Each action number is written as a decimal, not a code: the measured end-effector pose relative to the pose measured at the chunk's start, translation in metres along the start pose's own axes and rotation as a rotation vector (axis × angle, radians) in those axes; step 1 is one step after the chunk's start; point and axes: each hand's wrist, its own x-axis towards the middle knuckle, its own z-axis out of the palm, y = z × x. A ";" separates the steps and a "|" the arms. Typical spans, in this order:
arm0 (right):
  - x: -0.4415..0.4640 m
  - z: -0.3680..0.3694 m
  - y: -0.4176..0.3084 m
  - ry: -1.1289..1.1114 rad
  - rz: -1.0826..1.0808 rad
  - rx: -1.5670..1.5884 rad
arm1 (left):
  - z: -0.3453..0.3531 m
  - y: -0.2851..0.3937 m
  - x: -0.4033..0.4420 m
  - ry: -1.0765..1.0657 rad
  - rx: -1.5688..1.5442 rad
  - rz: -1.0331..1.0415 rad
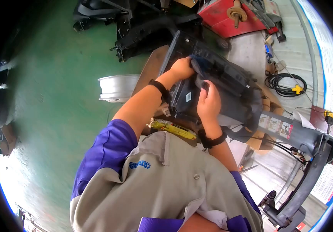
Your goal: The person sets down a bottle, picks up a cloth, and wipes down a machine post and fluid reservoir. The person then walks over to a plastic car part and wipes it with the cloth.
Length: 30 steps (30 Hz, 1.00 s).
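Beige work shirt below, two hands gripping dark cloth above

Beige fabric of the work shirt [174, 185], with purple sleeves and blue embroidered lettering too distorted to read, fills the bottom of the view. The left hand [182, 69] is closed around one part of a dark cloth [199, 63]; the right hand [209, 101] pinches its lower end between thumb and fingers. The hands are apart, with the cloth stretched between them, over a black plastic housing [228, 87]. Each wrist wears one black band.

One white label [188, 96] sits on the housing, its print too small to read. Close below lies one yellow packet [173, 128], its writing illegible. To the right, a grey machine arm [306, 135] carries one sticker strip [275, 125] with three pictograms.

Left of the housing stands one silver wheel rim [118, 88]. Beyond the housing is one red machine [228, 19] with one threaded shaft [236, 13]. Farther right lie one coil of black cable [284, 83] with one yellow connector [297, 89], and one yellow-and-black power tool [331, 117]. Posters at the right edge show print too small to read.
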 end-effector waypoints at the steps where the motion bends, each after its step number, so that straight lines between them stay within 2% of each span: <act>1: 0.000 0.000 0.000 0.012 -0.010 -0.003 | -0.003 -0.002 -0.002 -0.029 0.010 -0.020; 4: -0.001 -0.001 -0.001 0.020 -0.006 -0.002 | -0.006 -0.008 -0.016 -0.074 0.008 -0.100; 7: 0.000 0.000 0.002 0.043 -0.056 -0.011 | -0.012 0.016 -0.040 0.242 -0.219 -0.185; 8: 0.000 -0.001 0.002 0.025 -0.057 0.000 | -0.008 0.019 -0.041 0.452 -0.146 -0.059; 11: 0.005 -0.009 0.002 -0.033 -0.130 -0.083 | -0.013 0.024 -0.026 0.603 0.186 0.291; 12: 0.003 -0.009 0.002 -0.078 -0.099 -0.137 | -0.009 0.017 -0.013 0.566 0.381 0.344; 13: 0.004 -0.009 0.001 -0.097 -0.104 -0.155 | -0.004 0.016 -0.007 0.471 0.693 0.241; 15: 0.007 -0.010 -0.001 -0.132 -0.110 -0.197 | 0.004 0.005 0.002 0.149 1.136 0.174; 17: 0.006 0.001 0.012 -0.104 -0.087 0.029 | 0.019 -0.001 0.008 0.233 1.242 0.155; 18: 0.009 -0.001 0.011 -0.090 -0.112 0.028 | 0.022 0.004 0.006 0.264 1.293 0.149; 26: 0.008 -0.005 0.006 -0.053 -0.108 0.063 | -0.008 0.021 0.016 -0.036 0.937 0.118; 29: 0.009 -0.004 0.008 -0.041 -0.109 0.066 | -0.023 0.026 0.009 0.000 0.565 0.068; 30: 0.010 -0.005 0.007 -0.033 -0.111 0.068 | -0.026 0.026 0.008 0.125 0.411 0.076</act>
